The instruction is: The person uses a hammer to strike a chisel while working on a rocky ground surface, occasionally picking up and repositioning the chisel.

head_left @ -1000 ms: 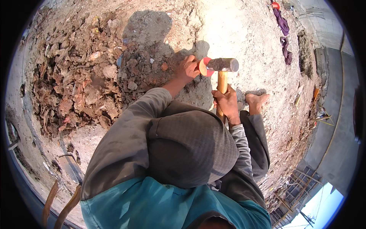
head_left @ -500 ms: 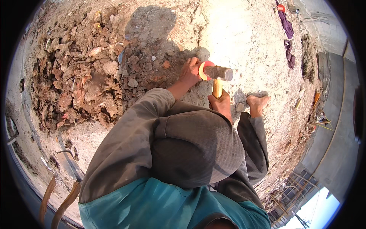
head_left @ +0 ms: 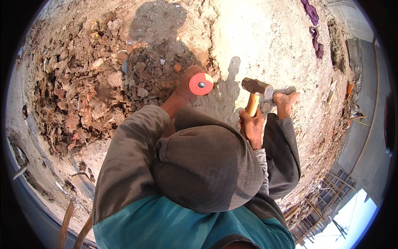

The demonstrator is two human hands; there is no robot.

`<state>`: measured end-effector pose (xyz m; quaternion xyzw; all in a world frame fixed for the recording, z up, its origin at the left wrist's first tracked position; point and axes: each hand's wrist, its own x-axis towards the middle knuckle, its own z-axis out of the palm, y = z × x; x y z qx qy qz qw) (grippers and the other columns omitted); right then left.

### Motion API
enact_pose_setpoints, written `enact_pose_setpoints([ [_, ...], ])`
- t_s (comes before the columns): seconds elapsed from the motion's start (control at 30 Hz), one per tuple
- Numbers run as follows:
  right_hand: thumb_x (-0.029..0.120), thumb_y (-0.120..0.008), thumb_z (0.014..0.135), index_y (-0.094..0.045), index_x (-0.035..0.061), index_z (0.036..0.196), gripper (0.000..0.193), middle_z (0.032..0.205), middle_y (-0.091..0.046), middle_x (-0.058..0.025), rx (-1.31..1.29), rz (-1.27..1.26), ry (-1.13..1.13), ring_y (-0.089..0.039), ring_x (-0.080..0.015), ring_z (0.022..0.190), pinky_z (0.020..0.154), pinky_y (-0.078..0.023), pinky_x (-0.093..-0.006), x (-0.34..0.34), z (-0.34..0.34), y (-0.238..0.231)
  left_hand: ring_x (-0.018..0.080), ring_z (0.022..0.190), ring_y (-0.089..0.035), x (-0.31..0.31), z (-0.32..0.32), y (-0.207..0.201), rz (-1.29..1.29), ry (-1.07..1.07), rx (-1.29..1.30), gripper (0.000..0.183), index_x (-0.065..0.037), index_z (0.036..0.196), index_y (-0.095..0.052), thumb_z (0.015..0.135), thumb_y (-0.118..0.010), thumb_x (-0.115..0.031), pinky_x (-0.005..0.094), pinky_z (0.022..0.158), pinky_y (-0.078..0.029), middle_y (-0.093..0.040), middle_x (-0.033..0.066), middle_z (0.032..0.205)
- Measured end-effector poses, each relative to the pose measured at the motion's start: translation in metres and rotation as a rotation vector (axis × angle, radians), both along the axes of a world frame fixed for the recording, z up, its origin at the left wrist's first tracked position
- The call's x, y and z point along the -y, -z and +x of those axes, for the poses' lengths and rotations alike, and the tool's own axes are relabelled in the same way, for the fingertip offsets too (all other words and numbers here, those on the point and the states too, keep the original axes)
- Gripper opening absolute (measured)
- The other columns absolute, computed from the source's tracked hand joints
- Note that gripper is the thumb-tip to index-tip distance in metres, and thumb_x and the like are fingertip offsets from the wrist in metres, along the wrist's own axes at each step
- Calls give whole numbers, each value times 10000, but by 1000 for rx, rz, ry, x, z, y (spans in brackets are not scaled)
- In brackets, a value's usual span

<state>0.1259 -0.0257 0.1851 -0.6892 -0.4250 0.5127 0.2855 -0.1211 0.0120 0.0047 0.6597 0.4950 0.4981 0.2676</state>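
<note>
At twelve o'clock from the crouching person, the left hand (head_left: 186,85) grips a red-capped chisel (head_left: 201,84) against the rubble (head_left: 83,95), the right hand (head_left: 251,124) clasps a hammer (head_left: 257,88), and a glancing blow could smash those knuckles.

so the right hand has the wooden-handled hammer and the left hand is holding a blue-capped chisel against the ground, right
Not quite: the chisel in the left hand has a red cap, not a blue one, as the head view shows. The rest stands: the right hand grips the wooden-handled hammer.
</note>
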Motion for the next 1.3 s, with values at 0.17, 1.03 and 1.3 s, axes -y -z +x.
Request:
enact_pose_setpoints([
  [0.17,58,-666,815,-522,3,917,185,688,-580,-75,57,-257,91,-546,-146,488,421,-469,-297,12,27,43,272,946,-631,53,-67,3,-553,-339,89,308,-51,1067,-613,800,-729,-150,377,793,-514,-648,104,1040],
  [1.03,42,-688,830,-546,-34,1033,259,734,-589,-46,-84,414,-172,-579,-109,581,510,-475,-246,-76,-62,-109,244,1147,-566,-142,11,35,-410,271,344,447,-107,1296,-512,890,-645,-237,354,960,-515,-572,84,1283],
  [1.3,31,-615,862,-531,-18,998,167,793,-653,-114,390,628,-540,-625,-136,577,536,-514,-276,-118,-96,-49,300,980,-634,-124,7,-17,-379,146,-433,482,-135,1166,-622,806,-687,-449,418,827,-541,-666,113,1087],
])
